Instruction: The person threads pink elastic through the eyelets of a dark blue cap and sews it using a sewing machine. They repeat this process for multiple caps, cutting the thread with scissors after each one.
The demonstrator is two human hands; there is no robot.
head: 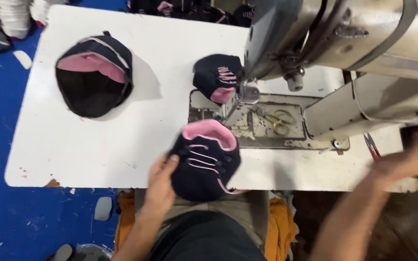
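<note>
At a white sewing table (pixel 73 145) on a blue floor (pixel 6 217): a left hand (pixel 162 180) grasping a navy shoe upper (pixel 204 162) with pink lining and pink lace loops, fingers (pixel 170 162) curled against its left side. Upper held at the near edge of the table, just near of the sewing machine (pixel 344 43), pink collar turned toward the needle area, apparently to keep the piece steady and close to the machine's post. Right hand (pixel 414 157) blurred at the far right, resting on a dark object (pixel 414 133) beside the machine body; cannot tell whether those fingers are closed or loose. A second navy-and-pink upper (pixel 217 77) sitting right at the machine head, touching the presser area. A stack of similar uppers (pixel 94 75) set well apart on the left of the table, likely parked out of the working zone. Small scissors (pixel 277 121) lying on the worn metal plate (pixel 267 140) under the arm, within easy reach.
</note>
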